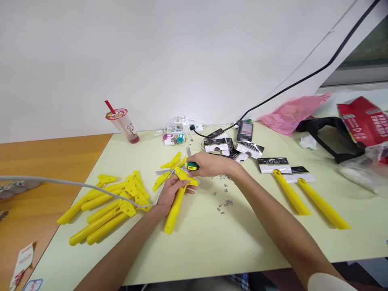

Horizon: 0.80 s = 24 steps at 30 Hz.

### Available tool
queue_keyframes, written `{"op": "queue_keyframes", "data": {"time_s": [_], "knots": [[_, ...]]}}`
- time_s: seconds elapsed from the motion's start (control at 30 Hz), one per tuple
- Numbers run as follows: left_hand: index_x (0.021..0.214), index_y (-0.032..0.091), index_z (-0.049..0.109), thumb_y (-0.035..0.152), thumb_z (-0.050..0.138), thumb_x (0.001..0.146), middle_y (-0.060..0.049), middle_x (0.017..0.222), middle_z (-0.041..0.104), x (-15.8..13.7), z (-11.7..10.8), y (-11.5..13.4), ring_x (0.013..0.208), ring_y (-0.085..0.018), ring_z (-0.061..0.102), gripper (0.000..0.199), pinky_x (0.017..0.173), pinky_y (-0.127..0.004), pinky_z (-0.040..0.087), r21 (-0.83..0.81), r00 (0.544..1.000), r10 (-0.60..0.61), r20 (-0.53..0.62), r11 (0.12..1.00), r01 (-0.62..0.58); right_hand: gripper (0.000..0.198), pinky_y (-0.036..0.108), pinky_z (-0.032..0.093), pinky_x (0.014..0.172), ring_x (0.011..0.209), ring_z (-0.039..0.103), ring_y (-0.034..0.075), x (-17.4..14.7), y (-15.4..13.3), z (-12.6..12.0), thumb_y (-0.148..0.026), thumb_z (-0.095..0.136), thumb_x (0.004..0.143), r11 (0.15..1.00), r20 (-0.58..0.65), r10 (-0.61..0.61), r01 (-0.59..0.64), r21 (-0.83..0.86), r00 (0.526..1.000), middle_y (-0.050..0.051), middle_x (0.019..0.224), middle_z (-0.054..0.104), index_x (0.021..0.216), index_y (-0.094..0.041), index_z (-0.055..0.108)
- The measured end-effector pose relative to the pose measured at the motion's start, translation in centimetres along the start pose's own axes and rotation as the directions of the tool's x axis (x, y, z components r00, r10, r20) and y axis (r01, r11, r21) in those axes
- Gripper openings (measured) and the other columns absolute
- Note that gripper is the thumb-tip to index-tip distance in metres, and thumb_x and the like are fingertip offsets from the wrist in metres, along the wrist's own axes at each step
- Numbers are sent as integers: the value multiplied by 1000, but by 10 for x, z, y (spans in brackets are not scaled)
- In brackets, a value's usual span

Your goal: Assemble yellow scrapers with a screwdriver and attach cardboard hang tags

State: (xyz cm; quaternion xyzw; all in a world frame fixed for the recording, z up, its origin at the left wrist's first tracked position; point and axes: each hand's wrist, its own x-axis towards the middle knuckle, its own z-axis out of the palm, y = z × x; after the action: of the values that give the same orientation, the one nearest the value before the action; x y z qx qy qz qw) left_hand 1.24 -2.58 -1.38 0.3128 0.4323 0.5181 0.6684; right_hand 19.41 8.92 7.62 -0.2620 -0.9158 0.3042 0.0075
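Near the middle of the table, my left hand (169, 193) is closed around a yellow plastic scraper (176, 212), its wide head pointing away and its handle toward me. Above that head my right hand (209, 163) grips a screwdriver with a green and yellow handle (192, 165); its tip is hidden. Just behind my hands lie loose yellow head plates (161, 180) and thin metal blades. Small silver screws or nuts (228, 202) are scattered to the right of the scraper. Several more yellow scraper handles (103, 218) are heaped to the left.
Two yellow scrapers (291, 193) with black-and-white header cards lie at right, near more cards (216, 144). A cup with a red straw (125, 125) stands at back left. A power strip (174, 128), cables, a pink bag (292, 115) and a red box (362, 121) line the back.
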Motion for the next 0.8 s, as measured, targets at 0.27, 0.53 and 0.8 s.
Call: {"op": "queue_keyframes", "data": {"time_s": [0.27,0.53,0.8], "knots": [[101,10,77,30,94,73,-15,96,83,-1,-2,0,80,-26,81,39,75,-35,66,-13,1000,-4,24,1000,4,27,30,29,62,65,45,13,2,1,0,-28,72,91,999,-35,25,-23,46,999,-3,78,57,83,-22,47],[101,10,76,34,94,72,-17,103,83,-1,-1,0,84,-30,82,42,75,-37,66,-8,1000,-6,16,1000,6,28,30,28,60,67,47,14,3,6,3,-33,74,89,999,-53,20,-18,42,998,-3,78,58,85,-22,49],[102,12,75,34,92,76,-14,102,82,0,-1,0,88,-30,82,38,76,-37,66,-1,1000,14,24,1000,-14,34,30,30,60,67,47,15,1,0,3,-45,75,88,1000,-4,-10,10,14,1000,-2,81,58,87,-23,49]]}}
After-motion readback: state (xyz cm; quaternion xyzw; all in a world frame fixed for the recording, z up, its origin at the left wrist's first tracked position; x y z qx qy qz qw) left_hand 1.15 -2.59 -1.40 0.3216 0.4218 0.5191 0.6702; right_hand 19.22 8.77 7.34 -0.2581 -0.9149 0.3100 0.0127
